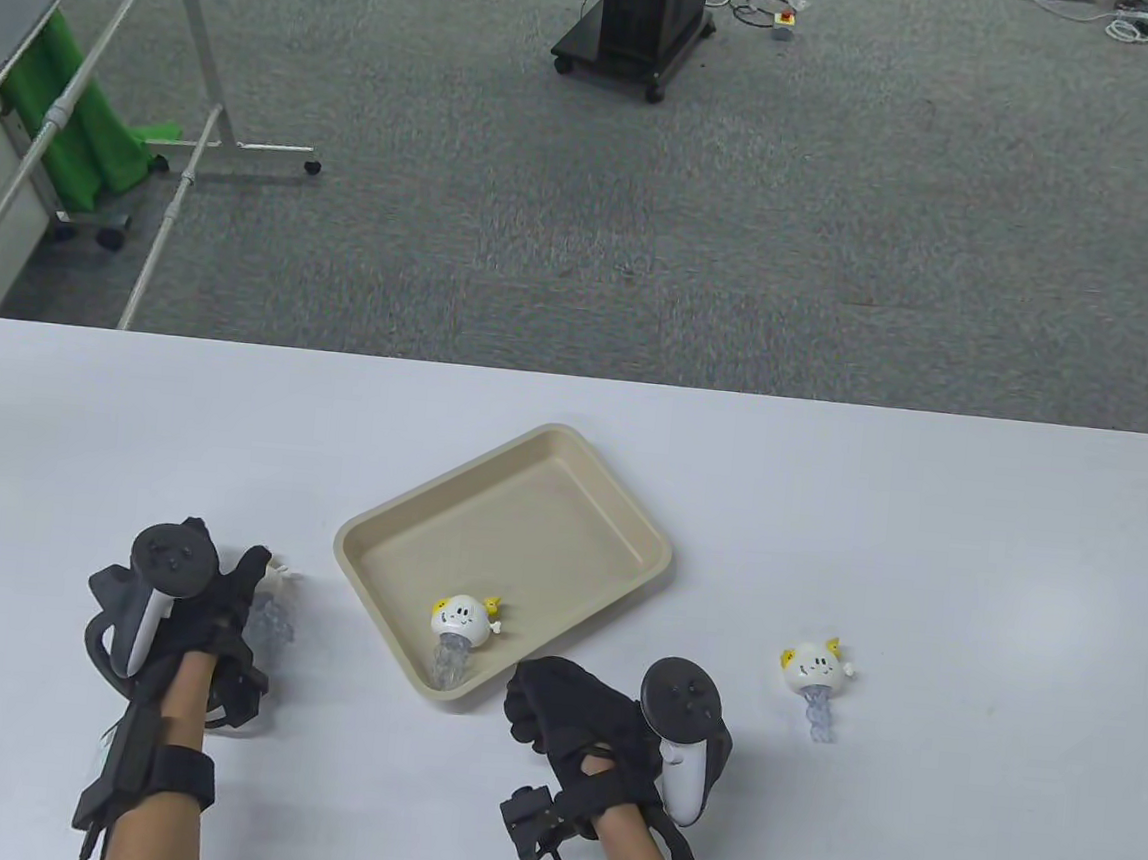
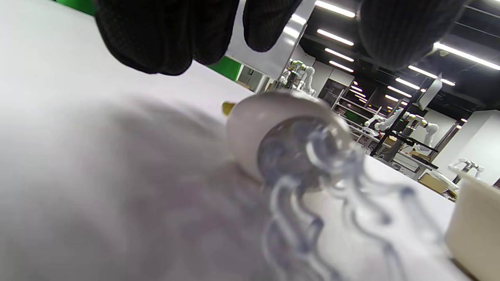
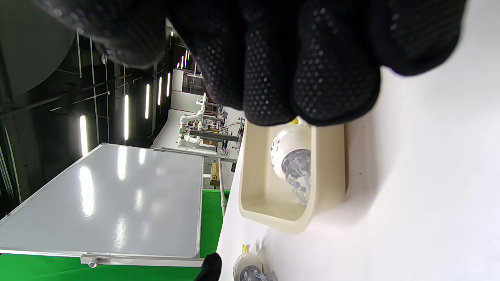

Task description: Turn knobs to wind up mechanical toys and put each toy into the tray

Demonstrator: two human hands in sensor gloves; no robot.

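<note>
A beige tray [image 1: 569, 490] sits at the table's middle. Inside its near corner lies one white wind-up toy [image 1: 462, 624] with clear tentacles, also in the right wrist view as the toy in the tray [image 3: 291, 156]. A second toy [image 1: 817, 672] lies on the table to the tray's right. My left hand [image 1: 255, 573] hovers over a third toy [image 1: 272, 614] left of the tray. In the left wrist view that toy [image 2: 289, 132] lies on the table with my fingers [image 2: 164, 35] spread above it, apart from it. My right hand [image 1: 535, 708] rests loosely curled by the tray's near corner, holding nothing.
The white table's far edge [image 1: 578, 380] runs across the middle of the view, with grey carpet beyond. A wheeled black stand [image 1: 635, 24] and a white frame with green cloth [image 1: 89, 127] stand on the floor. The tray's wall [image 2: 476, 222] is just right of the left toy.
</note>
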